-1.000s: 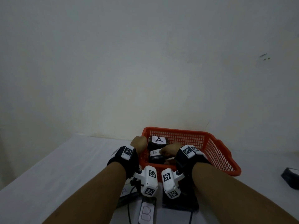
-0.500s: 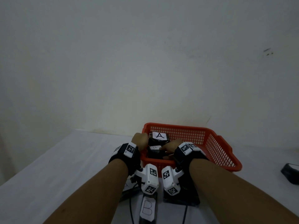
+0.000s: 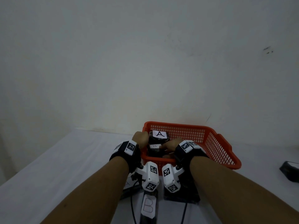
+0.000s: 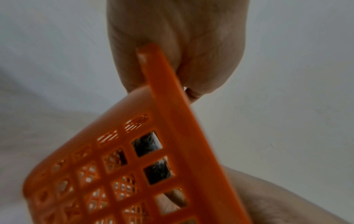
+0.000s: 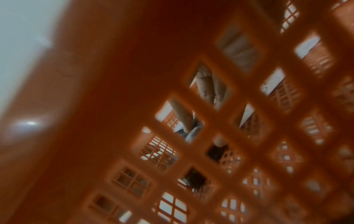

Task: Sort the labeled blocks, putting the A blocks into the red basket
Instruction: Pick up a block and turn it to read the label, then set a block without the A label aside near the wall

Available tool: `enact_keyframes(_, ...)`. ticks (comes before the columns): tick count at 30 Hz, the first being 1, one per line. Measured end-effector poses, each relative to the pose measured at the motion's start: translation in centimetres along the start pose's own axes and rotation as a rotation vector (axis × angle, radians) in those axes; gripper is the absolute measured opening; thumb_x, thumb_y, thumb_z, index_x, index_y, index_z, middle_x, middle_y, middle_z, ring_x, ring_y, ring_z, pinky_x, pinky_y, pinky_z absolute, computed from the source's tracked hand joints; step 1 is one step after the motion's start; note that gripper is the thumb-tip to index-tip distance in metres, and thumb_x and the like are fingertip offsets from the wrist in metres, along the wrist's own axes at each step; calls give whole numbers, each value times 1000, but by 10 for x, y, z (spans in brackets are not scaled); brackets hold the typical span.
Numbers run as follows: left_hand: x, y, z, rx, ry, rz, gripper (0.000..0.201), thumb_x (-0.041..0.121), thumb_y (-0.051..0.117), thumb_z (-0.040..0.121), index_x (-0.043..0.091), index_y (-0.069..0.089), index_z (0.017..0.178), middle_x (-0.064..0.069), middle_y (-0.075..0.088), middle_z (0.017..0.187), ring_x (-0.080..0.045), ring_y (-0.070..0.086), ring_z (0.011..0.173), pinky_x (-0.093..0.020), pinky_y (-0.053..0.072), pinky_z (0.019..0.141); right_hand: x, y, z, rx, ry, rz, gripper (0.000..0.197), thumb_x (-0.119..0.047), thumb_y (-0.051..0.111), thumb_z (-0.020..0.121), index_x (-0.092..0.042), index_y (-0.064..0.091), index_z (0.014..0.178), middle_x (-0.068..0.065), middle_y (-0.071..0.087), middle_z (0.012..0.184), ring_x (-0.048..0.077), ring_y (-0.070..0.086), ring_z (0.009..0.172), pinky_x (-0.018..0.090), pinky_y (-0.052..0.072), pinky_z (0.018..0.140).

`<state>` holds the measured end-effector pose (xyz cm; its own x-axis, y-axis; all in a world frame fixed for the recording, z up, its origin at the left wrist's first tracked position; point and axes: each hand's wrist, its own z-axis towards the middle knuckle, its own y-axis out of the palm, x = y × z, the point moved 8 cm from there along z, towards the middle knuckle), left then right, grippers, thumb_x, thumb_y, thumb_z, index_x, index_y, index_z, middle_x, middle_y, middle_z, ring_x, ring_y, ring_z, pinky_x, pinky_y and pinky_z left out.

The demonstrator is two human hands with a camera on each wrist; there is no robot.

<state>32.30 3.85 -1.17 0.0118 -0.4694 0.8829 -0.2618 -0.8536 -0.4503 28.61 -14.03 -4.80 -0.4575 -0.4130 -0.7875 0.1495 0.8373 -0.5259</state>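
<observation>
Eyes on the red basket [image 3: 223,152], sitting on the white table [image 3: 68,159] at about twelve o'clock from the person, and inside it two dark blocks are stacked near its left end: the A block [image 3: 159,135] on the far side, label up, and nearer the person a second block [image 3: 154,148] whose label looks like a B, though it is partly covered and too faint to call for sure. That nearer block is the one that matters, because the right hand [image 3: 170,144] reaches in over the near rim with its fingers lying across the block's top from the three o'clock side; I judge the grip is closing on it, but the pictures do not show whether the fingers really have it, so I cannot tell. If that is a B, it belongs out of the basket, lifted back toward six o'clock. The left hand [image 3: 140,137] is at the basket's nine o'clock corner, and the left wrist view shows it plainly pinching the basket's rim [image 4: 161,84], fingers curled round the edge, steadying it. Closer in, at six o'clock, a B block [image 3: 148,207] lies on the table between the forearms, with another dark block [image 3: 182,193] just beside it.
</observation>
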Motion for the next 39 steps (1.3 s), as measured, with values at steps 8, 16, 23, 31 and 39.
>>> enact_keyframes(8, -4, -5, -3, -55, -11, -154, 36, 23, 45, 105, -2, 64, 124, -29, 62, 133, -30, 60, 99, -39, 50, 87, -42, -37, -62, 241, -212, 37, 27, -15, 77, 87, 3, 77, 108, 16, 78, 99, 29, 76, 82, 41, 66, 67)
enact_keyframes(16, 2, -52, -54, -46, 39, 124, 43, 36, 52, 100, -3, 70, 102, -19, 71, 111, -27, 57, 87, -28, 42, 65, -66, -35, -169, 248, -525, 2, 7, -22, 77, 92, -17, 76, 97, 0, 70, 84, 10, 61, 66, 28, 54, 64)
enact_keyframes(23, -12, -69, -119, -133, 110, 565, 40, 34, 65, 94, 11, 72, 126, -5, 68, 133, -22, 62, 121, -34, 47, 105, -44, 41, -204, -70, -532, -124, 37, -29, 79, 91, -21, 69, 126, -5, 74, 105, 7, 71, 94, 13, 53, 69)
enact_keyframes(31, -54, -57, -152, -247, 106, 896, 55, 34, 81, 80, 20, 68, 132, -2, 70, 130, -20, 66, 113, -33, 53, 99, -34, 95, -193, -183, -489, -525, 67, -21, 77, 92, -14, 50, 153, 5, 55, 153, 22, 56, 137, 29, 45, 109)
enact_keyframes(39, -63, -74, -161, -241, 180, 657, 35, 26, 79, 81, 28, 77, 116, 8, 78, 109, -12, 71, 96, -30, 58, 91, -33, 89, -190, -108, -521, -442, 47, -22, 81, 89, -12, 67, 133, 5, 68, 132, 19, 66, 115, 29, 54, 98)
